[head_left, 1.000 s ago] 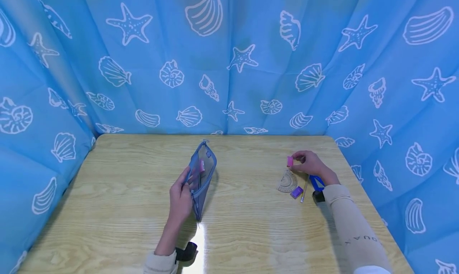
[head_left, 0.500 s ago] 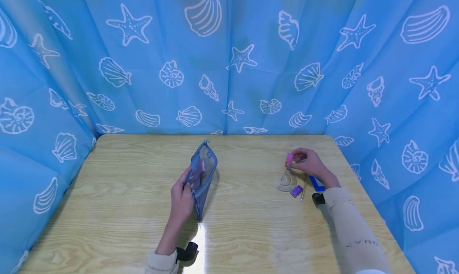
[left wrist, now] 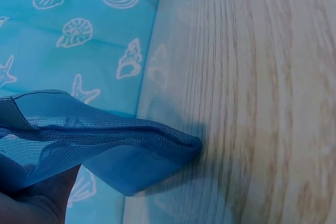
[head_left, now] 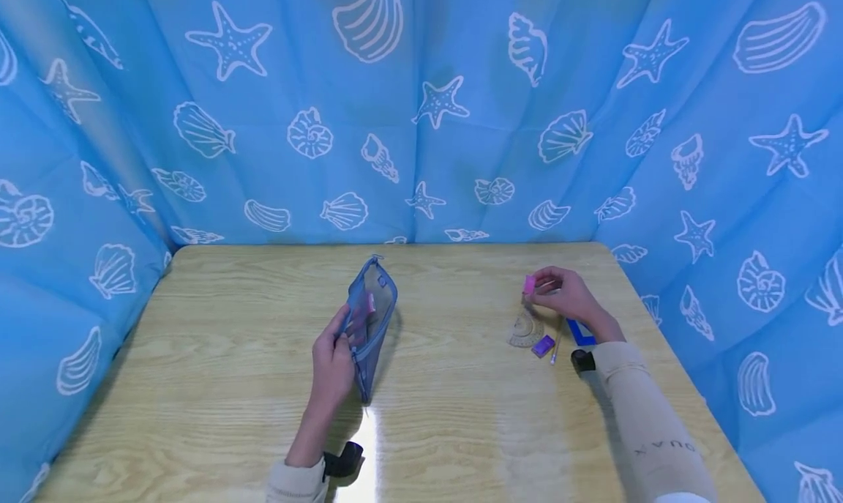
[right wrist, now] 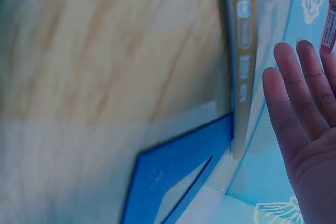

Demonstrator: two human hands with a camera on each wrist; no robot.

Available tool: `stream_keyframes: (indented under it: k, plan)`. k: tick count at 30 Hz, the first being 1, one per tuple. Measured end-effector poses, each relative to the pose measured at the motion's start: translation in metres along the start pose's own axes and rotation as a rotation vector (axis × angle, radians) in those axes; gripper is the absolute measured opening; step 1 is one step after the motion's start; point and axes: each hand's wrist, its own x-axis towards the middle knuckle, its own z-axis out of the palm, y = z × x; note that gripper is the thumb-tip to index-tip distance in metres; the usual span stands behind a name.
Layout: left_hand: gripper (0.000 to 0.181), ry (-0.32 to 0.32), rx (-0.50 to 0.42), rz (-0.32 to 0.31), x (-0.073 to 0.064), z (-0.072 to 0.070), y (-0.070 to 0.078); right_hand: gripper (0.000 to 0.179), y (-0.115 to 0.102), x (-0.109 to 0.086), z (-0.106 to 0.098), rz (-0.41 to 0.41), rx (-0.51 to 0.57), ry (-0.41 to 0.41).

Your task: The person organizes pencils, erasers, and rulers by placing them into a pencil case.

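In the head view my left hand [head_left: 332,360] grips the near side of a blue mesh zip pouch [head_left: 373,360], its mouth spread wide. A pink item [head_left: 371,303] shows inside the pouch. The left wrist view has the pouch's mesh edge [left wrist: 131,129] close up. My right hand [head_left: 563,292] pinches a small pink eraser [head_left: 529,285] between thumb and fingertips, just beyond a clear protractor [head_left: 525,331]. In the right wrist view a printed label shows on the eraser [right wrist: 329,30], while the other fingers extend loosely.
Beside the protractor lie a purple block [head_left: 543,346], a pencil [head_left: 555,351] and a blue set square [head_left: 581,332], partly under the right wrist. The wooden table [head_left: 448,415] ends at a blue shell-print curtain [head_left: 421,107] behind and at both sides.
My right hand has risen slightly and shifted a little left with the pink eraser. The left hand keeps the pouch in the same place.
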Motion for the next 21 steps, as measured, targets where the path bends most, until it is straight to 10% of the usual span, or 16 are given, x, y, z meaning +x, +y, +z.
stream_keyframes:
  k: [21]
  plan:
    - [0.054,0.015,0.016,-0.002,-0.001,0.002,-0.002,0.04,-0.031,0.001,0.019,-0.048,0.055,-0.038]
